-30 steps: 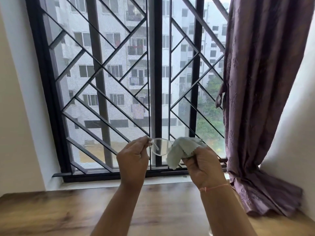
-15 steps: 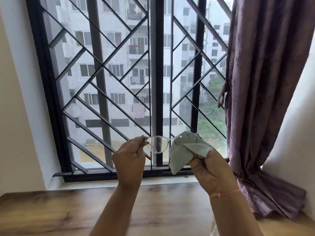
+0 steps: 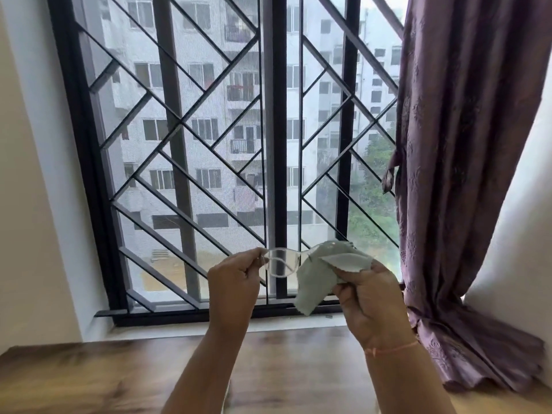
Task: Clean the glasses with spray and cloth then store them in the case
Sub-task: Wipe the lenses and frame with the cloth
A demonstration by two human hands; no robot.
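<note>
Sage-green cloth (image 3: pixel 316 279) has loosened over the last second: it was bunched tight over one lens under the fingers, and now a zigzag-edged corner has sprung free and lies as a flap over the top of the right hand (image 3: pixel 367 297), with a longer tail hanging below; that hand's thumb and fingers pinch the cloth around the lens on its side, which is hidden in the folds; the left hand (image 3: pixel 233 282) has hardly moved and grips the clear-framed glasses (image 3: pixel 280 264) by their outer left end, thumb and forefinger closed on the hinge corner; the glasses are held in the air between the two hands, in front of the black window grille (image 3: pixel 185 174) and above the wooden surface (image 3: pixel 89 377), the left lens bare and see-through; I judge the covered lens to be mid-rub, the cloth shifting as the fingers work, so wiping is under way and not finished; whether the bare lens is already clean cannot be told; no spray bottle and no case are in view, so storing looks well ahead; a purple curtain (image 3: pixel 466 174) hangs at the right
</note>
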